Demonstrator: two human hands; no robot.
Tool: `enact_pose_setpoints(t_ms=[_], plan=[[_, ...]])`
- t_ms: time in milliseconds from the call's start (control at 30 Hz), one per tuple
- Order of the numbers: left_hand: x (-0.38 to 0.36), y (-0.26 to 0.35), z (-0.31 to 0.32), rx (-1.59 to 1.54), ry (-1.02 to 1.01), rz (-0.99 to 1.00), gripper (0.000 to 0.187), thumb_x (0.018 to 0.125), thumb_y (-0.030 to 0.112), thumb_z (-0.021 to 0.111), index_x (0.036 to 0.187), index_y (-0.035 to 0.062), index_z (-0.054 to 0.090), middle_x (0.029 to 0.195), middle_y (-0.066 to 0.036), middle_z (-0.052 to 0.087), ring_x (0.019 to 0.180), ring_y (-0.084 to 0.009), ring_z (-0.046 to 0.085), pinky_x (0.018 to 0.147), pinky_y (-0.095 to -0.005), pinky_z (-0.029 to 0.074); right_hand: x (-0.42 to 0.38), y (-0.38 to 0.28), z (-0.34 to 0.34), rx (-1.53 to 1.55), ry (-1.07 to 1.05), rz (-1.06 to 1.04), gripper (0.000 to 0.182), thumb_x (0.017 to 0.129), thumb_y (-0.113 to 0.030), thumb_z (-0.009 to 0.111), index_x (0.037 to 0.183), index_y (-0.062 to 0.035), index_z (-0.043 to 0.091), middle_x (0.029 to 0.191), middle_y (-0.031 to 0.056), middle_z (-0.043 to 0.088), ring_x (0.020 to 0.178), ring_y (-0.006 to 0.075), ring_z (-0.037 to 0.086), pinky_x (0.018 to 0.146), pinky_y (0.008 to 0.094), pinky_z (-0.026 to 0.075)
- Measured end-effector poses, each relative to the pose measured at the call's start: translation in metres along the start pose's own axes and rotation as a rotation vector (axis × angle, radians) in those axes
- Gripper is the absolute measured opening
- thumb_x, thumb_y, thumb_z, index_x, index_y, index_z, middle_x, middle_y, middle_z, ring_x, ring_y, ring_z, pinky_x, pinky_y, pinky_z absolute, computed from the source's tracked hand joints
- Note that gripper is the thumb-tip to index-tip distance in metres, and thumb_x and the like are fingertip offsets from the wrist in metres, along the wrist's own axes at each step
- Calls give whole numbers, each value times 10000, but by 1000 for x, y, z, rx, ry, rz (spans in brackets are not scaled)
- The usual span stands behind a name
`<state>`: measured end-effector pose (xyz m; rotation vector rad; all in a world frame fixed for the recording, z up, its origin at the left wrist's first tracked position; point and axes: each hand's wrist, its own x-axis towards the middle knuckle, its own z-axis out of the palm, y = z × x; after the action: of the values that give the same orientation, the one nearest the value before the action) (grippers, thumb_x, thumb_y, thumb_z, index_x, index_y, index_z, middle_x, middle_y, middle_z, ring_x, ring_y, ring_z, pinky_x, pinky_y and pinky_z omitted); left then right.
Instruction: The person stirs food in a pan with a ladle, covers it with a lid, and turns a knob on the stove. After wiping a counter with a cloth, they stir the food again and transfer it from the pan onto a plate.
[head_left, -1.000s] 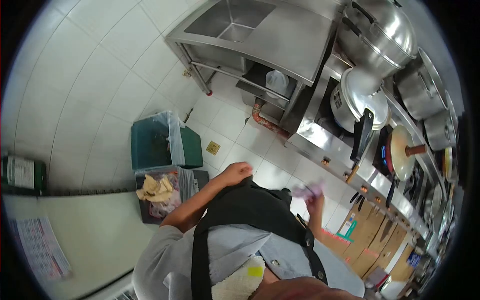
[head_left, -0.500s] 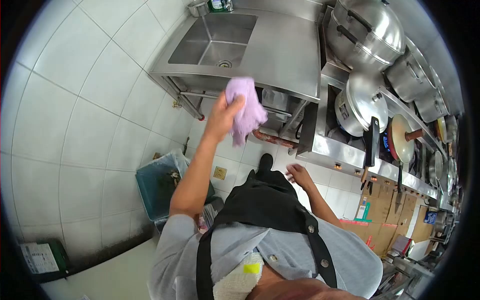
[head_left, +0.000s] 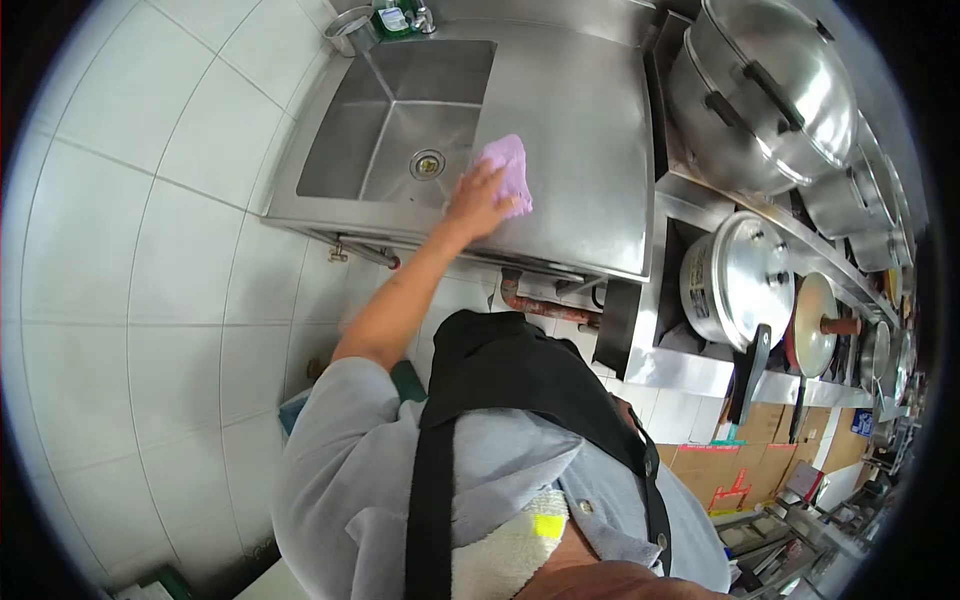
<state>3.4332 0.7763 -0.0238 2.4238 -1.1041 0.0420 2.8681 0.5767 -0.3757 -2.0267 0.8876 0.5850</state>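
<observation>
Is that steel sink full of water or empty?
Empty, as far as shows. The sink has its bare bottom and drain plainly visible, with no pooled water; the left hand presses a purple cloth beside it.

The left hand point(head_left: 478, 200) covers the near part of the purple cloth point(head_left: 509, 170). The person's apron point(head_left: 520, 380) hides the right hand. The green bottle point(head_left: 392, 14) behind the sink point(head_left: 340, 150) is cut off by the view's rim.

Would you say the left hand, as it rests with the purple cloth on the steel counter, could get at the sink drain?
Probably yes: the left hand holds the purple cloth right at the basin's edge, and the sink drain lies just beside it, with nothing visible in the basin between them.
</observation>
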Motion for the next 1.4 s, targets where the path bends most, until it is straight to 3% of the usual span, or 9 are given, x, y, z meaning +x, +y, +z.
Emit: enact_pose_setpoints(t_ms=[233,367,533,700,1000,1200,1233,1333,1400], plan=[[118,17,56,-5,134,279,415,820,265,534,1173,48,509,1310,-126,384,1262,-277,309,999,-498,265,-69,-217,-70,1342,366,696,169,862,-214,530,777,-77,481,718,67,532,588,192,520,549,314,442],[277,-70,113,-358,250,412,217,833,141,509,1030,64,557,1106,-96,532,1080,-313,470,910,-417,386,-97,-233,-19,287,228,273,306,866,-272,476,681,-30,498,661,117,553,601,168,513,577,311,428],[422,-237,20,-62,830,231,339,716,-33,508,1045,38,552,1017,-172,564,1014,-347,515,893,-408,404,-76,-314,3,969,263,772,290,869,-271,479,714,-29,517,686,114,566,624,166,524,595,313,433],[429,-301,39,-198,537,21,364,663,-87,480,1007,28,517,1009,-201,539,1017,-379,500,888,-412,394,-55,-366,7,1019,277,806,277,871,-271,482,747,-29,535,710,110,579,648,164,534,612,315,438],[499,-76,159,-354,0,536,299,840,79,424,1118,70,531,1130,-148,567,1062,-330,524,905,-387,412,-48,-425,0,902,266,727,264,876,-270,488,806,-29,569,754,103,603,690,161,554,643,318,446],[189,76,198,-1171,-327,830,237,842,108,412,1002,56,578,971,-170,580,973,-311,530,884,-387,385,-62,-437,18,861,235,737,263,879,-270,492,846,-28,591,784,99,619,718,158,567,664,321,452],[127,75,167,-1353,-910,644,225,850,119,411,994,50,569,994,-160,574,1001,-305,525,908,-379,373,-67,-436,22,851,224,738,264,880,-270,493,852,-28,595,788,98,621,722,158,569,667,321,453],[40,15,91,-1425,-610,917,241,736,-52,543,959,39,551,976,-116,586,922,-279,574,828,-348,446,-81,-425,42,814,149,741,266,881,-270,495,872,-28,606,803,96,629,736,156,576,677,323,456],[84,-41,4,-1052,-1087,550,256,773,1,546,1025,41,562,991,-117,594,937,-251,576,851,-328,445,-86,-416,53,787,74,736,269,882,-270,496,885,-28,614,813,95,634,746,156,580,684,323,458]])
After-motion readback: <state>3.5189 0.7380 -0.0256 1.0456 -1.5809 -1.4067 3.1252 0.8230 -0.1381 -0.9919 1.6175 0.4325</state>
